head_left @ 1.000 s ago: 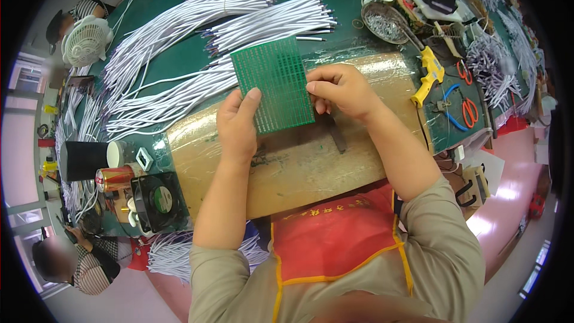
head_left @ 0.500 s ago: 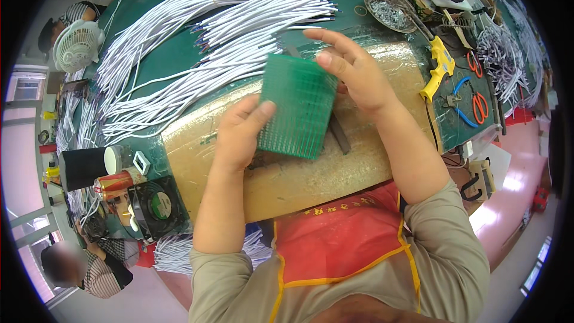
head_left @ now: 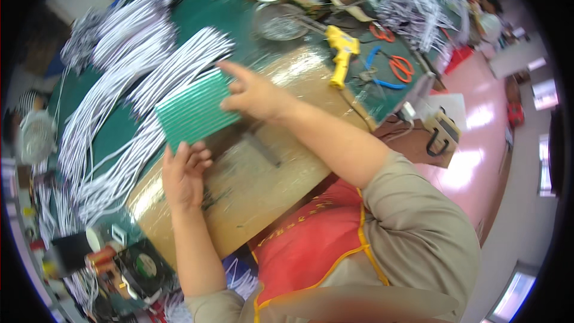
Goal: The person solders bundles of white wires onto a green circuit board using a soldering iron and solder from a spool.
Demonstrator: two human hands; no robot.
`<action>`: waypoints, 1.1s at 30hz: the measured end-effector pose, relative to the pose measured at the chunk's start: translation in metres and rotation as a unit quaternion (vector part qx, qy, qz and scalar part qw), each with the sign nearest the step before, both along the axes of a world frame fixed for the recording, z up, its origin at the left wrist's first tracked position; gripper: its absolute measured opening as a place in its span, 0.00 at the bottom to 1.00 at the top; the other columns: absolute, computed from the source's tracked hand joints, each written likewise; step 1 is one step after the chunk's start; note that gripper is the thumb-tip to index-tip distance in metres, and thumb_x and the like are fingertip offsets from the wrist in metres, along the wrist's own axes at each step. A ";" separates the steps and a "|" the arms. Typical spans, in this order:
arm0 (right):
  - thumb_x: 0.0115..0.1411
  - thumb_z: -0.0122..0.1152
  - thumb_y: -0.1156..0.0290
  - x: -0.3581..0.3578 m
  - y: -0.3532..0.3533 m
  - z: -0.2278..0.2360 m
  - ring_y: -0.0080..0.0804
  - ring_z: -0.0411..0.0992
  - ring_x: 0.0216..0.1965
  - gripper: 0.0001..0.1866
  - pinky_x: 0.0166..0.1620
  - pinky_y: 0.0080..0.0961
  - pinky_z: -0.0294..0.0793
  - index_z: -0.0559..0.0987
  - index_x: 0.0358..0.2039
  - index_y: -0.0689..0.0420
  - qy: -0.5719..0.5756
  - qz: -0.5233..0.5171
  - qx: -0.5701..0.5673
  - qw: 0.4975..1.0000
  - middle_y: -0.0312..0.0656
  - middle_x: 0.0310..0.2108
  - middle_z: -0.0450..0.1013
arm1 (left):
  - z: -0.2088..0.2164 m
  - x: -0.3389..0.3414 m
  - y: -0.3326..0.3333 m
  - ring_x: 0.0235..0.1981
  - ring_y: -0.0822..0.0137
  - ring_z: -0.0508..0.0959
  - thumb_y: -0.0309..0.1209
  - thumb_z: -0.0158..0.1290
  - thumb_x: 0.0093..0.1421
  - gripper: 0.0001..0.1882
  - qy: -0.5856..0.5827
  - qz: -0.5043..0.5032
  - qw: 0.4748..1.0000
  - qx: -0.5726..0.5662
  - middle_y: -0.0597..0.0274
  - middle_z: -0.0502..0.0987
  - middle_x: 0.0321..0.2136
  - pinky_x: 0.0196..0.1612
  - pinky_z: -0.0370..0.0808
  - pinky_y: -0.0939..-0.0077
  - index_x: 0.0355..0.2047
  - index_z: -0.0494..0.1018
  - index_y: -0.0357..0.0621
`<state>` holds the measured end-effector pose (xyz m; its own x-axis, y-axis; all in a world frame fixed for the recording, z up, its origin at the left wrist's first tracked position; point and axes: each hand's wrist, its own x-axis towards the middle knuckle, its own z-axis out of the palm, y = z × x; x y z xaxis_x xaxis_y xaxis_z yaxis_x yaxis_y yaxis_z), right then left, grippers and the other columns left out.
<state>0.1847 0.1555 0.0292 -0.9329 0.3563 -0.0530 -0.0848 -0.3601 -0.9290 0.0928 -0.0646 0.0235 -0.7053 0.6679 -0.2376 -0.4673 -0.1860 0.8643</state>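
A green gridded plastic sheet [head_left: 197, 107] is tilted above the near left of the table, slightly blurred. My right hand [head_left: 260, 96] pinches its right edge between thumb and curled fingers, with the index finger stretched out along the top. Just below the sheet's lower edge, my left hand [head_left: 186, 176] is turned palm up. Its fingers are apart and loosely bent, and nothing shows in them. Beneath my hands lies a tan board [head_left: 287, 167] with a shiny film, bearing a grey flat bar [head_left: 261, 148] and small dark green scraps.
Bundles of white cables [head_left: 119, 96] cover the table's left side. At the far right are a yellow glue gun [head_left: 342, 54], blue-handled pliers [head_left: 373, 72], orange-handled scissors [head_left: 402, 69] and a metal pan [head_left: 281, 23]. A black fan [head_left: 143, 266] stands near left.
The view has turned, shifting the scene leftward. The green sheet has tilted and moved toward the cables with my right hand. My left hand has let go of it and turned palm up.
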 end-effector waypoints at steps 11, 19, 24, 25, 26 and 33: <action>0.60 0.64 0.59 0.024 0.006 0.031 0.36 0.77 0.30 0.14 0.36 0.31 0.75 0.81 0.33 0.58 -0.149 -0.086 0.446 0.878 0.43 0.27 0.78 | -0.010 -0.011 0.006 0.21 0.75 0.67 0.38 0.50 0.69 0.09 -0.017 0.081 0.996 0.027 0.70 0.70 0.21 0.25 0.65 0.78 0.36 0.70 0.47; 0.60 0.62 0.58 0.102 0.035 0.061 0.42 0.78 0.36 0.15 0.40 0.33 0.76 0.82 0.38 0.57 -0.092 -0.140 0.562 0.810 0.46 0.35 0.79 | -0.005 -0.002 0.005 0.21 0.76 0.68 0.39 0.49 0.69 0.10 -0.022 0.002 1.000 0.018 0.70 0.71 0.21 0.23 0.65 0.81 0.36 0.71 0.46; 0.61 0.62 0.57 0.206 0.144 0.076 0.28 0.78 0.33 0.15 0.39 0.26 0.75 0.82 0.41 0.55 -0.221 -0.389 0.539 0.713 0.42 0.33 0.79 | -0.009 0.001 0.008 0.21 0.75 0.70 0.38 0.50 0.69 0.09 0.032 -0.036 0.998 -0.029 0.69 0.71 0.21 0.23 0.67 0.82 0.35 0.70 0.47; 0.60 0.59 0.53 0.238 0.182 0.071 0.41 0.79 0.38 0.19 0.43 0.32 0.75 0.82 0.42 0.54 -0.268 -0.442 0.552 0.654 0.45 0.36 0.80 | -0.008 0.004 0.011 0.20 0.75 0.70 0.37 0.50 0.69 0.09 0.044 -0.038 0.997 -0.044 0.68 0.72 0.21 0.23 0.67 0.82 0.34 0.70 0.47; 0.59 0.59 0.52 0.272 0.216 0.068 0.43 0.79 0.41 0.20 0.45 0.35 0.76 0.82 0.43 0.54 -0.307 -0.465 0.544 0.627 0.46 0.39 0.80 | -0.008 0.005 0.013 0.20 0.75 0.70 0.37 0.50 0.69 0.09 0.043 -0.043 0.997 -0.042 0.68 0.72 0.21 0.23 0.67 0.82 0.34 0.70 0.47; 0.58 0.60 0.51 0.405 0.330 -0.009 0.45 0.78 0.44 0.23 0.48 0.39 0.75 0.81 0.47 0.54 -0.521 -0.387 0.547 0.529 0.47 0.43 0.79 | -0.010 0.006 0.017 0.19 0.74 0.71 0.37 0.51 0.69 0.12 0.090 -0.061 0.988 -0.111 0.65 0.73 0.21 0.22 0.69 0.79 0.30 0.70 0.45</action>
<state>0.5897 0.4860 0.0198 -0.1532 0.9589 0.2387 0.9498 0.2096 -0.2324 0.0992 -0.0478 0.0132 -0.6672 0.6958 -0.2658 -0.3091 0.0660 0.9487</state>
